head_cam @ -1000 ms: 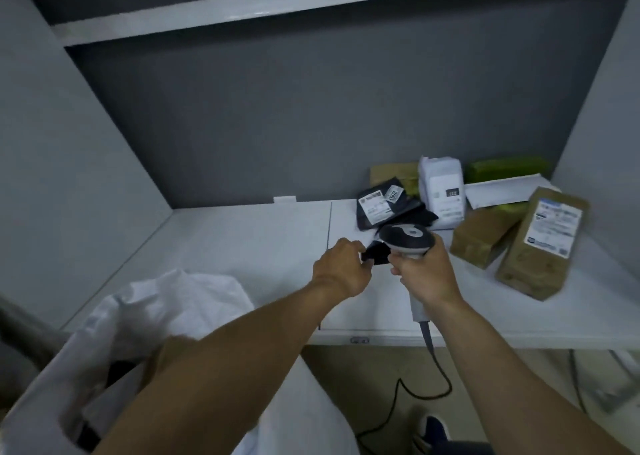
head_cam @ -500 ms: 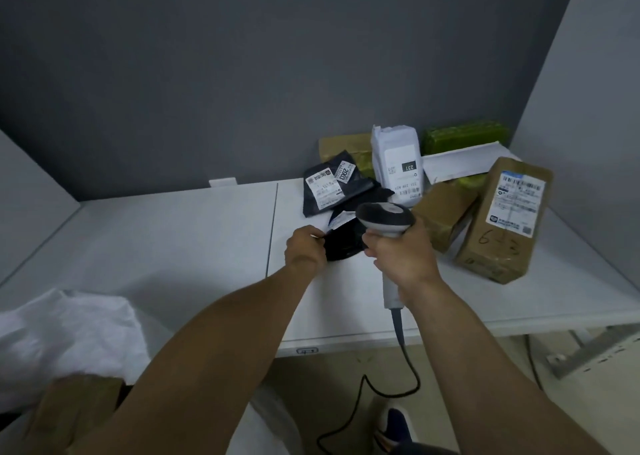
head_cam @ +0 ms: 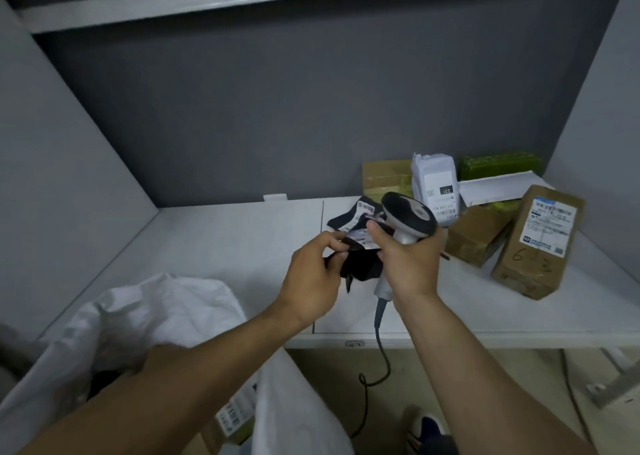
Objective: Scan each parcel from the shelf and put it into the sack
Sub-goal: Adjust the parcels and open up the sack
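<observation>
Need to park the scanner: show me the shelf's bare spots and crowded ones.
The shelf is bare from the left wall to the seam, behind the sack. A front strip lies between the right hand and the labelled brown box. The back right corner is crowded with parcels.

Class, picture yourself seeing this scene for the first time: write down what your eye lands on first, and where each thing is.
In the middle, the left hand pinches a black parcel while the right hand holds a scanner just above it. A labelled brown box and other parcels crowd the right side of the shelf, and a white sack gapes at lower left.
</observation>
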